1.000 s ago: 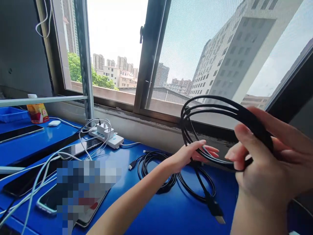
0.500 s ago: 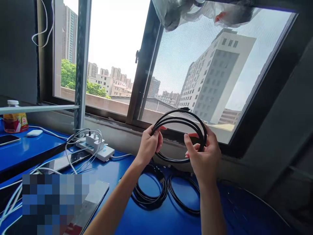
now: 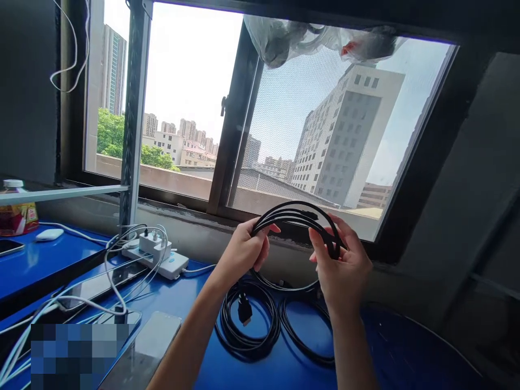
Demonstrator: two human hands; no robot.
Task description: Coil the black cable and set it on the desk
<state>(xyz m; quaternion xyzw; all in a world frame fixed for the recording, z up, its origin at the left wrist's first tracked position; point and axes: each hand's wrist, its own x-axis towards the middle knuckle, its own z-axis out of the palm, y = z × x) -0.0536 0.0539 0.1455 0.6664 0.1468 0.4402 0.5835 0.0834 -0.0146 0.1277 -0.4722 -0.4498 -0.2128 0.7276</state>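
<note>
A loosely looped black cable [image 3: 294,204] is held up between my two hands. My left hand [image 3: 246,249] grips the loops on their left side, thumb over them. My right hand [image 3: 343,257] is closed around the right side of the loops. One dark connector [image 3: 309,215] shows near the top of the loops. A black HDMI-type plug [image 3: 245,310] hangs below my left hand; I cannot tell surely which cable it belongs to. Beneath my hands, a thick coil of black cable [image 3: 254,352] and a thinner black coil [image 3: 309,355] lie side by side on the blue table [image 3: 223,374].
Left on the table are a white power strip [image 3: 173,266] with adapters, tangled white cables [image 3: 108,271], and a phone-like slab [image 3: 150,338]. A bottle [image 3: 20,216] and a white case [image 3: 49,235] stand farther left. A metal shelf post [image 3: 134,119] rises before the window.
The view has tilted up slightly, so my hands and the loops sit lower in it. The connector on the loops has shifted, and the hanging plug now shows clearly inside the left coil's ring.
</note>
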